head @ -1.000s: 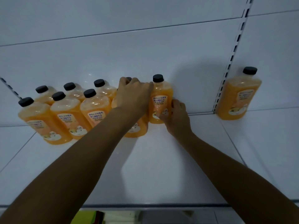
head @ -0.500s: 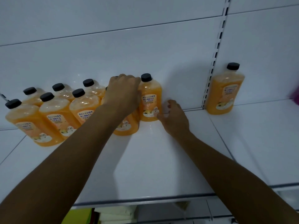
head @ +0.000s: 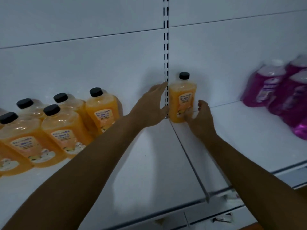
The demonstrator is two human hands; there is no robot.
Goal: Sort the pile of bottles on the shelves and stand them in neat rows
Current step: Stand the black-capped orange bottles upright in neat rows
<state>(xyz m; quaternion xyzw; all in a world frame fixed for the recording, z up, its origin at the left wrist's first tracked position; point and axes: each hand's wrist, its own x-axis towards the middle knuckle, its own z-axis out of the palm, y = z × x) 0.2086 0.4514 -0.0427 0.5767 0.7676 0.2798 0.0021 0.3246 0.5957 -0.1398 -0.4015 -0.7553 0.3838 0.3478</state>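
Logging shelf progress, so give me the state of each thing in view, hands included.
lone orange bottle: upright, capped, right of the upright rail, between both hands.
orange bottle group: upright, capped, in rows at left.
purple bottles: blurred, clustered at right; pose unclear.
left hand: open, beside the lone bottle.
right hand: fingers loosely curved at the bottle's base; contact unclear.

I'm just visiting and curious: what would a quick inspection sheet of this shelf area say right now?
Surface: white shelf, with a divider seam running forward from the slotted upright.
Job's things: lone orange bottle standing upright at the back wall, just right of the upright; group of orange bottles standing in rows at left.
Clutter: purple bottles at far right, blurred.
Hands: left hand open beside the lone orange bottle; right hand at its base, contact unclear.
Cables: nothing seen.
Surroundings: white back panels; lower shelf edge below, too dim to read.
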